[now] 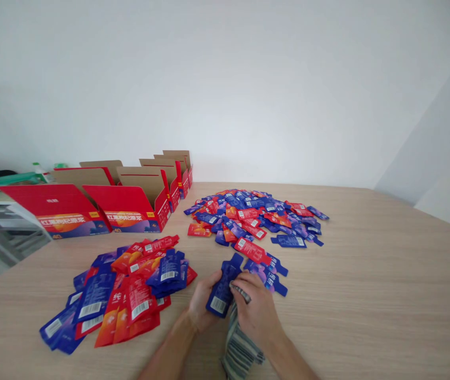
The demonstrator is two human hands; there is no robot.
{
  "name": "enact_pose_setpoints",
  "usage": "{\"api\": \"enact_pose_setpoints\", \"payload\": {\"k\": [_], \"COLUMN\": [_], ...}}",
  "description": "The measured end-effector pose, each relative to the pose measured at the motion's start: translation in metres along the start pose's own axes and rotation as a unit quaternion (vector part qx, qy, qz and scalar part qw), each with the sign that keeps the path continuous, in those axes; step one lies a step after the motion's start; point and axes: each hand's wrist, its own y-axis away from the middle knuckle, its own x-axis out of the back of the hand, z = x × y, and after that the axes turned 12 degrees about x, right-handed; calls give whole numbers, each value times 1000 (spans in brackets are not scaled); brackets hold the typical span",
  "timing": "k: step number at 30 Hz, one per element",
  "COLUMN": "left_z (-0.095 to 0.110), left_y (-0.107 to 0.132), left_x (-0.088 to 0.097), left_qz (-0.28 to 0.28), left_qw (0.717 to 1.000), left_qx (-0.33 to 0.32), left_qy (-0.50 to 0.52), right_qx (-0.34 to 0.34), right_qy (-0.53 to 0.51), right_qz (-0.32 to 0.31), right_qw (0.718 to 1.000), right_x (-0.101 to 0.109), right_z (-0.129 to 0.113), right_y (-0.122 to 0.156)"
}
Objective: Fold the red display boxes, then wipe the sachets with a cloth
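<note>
Low in the middle of the head view, my left hand (202, 305) is closed around a dark blue bottle-shaped pouch (222, 290), its white barcode label facing up. Beside it, my right hand (257, 306) pinches a striped grey-green cloth (241, 340) that hangs down toward the table. A bunched bit of the cloth touches or nearly touches the pouch's right edge. Just past my right hand lie a red pouch (252, 250) and a few blue and purple ones (274, 284). Left of my hands is a loose pile of red and blue pouches (130, 295).
A larger heap of red and blue pouches (249, 214) spreads across the far middle of the wooden table (367, 295). Open red cardboard boxes (130, 206) stand in rows at the back left, flaps up. A white wall (272, 95) rises behind the table.
</note>
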Motion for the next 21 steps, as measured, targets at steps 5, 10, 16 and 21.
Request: {"api": "enact_pose_setpoints", "payload": {"k": [5, 10, 16, 21], "left_z": [10, 24, 36, 31], "left_y": [8, 6, 13, 15], "left_x": [-8, 4, 26, 21], "left_qz": [50, 314, 501, 585], "left_qw": [978, 710, 375, 269], "left_qx": [-120, -337, -288, -280], "left_qy": [-166, -533, -725, -712], "right_qx": [-35, -42, -32, -35], "right_qy": [-9, -7, 9, 38], "right_qz": [19, 2, -7, 10], "right_qw": [999, 999, 999, 999], "right_x": [9, 2, -9, -9], "right_z": [0, -1, 6, 18], "right_y": [-3, -2, 4, 6]}}
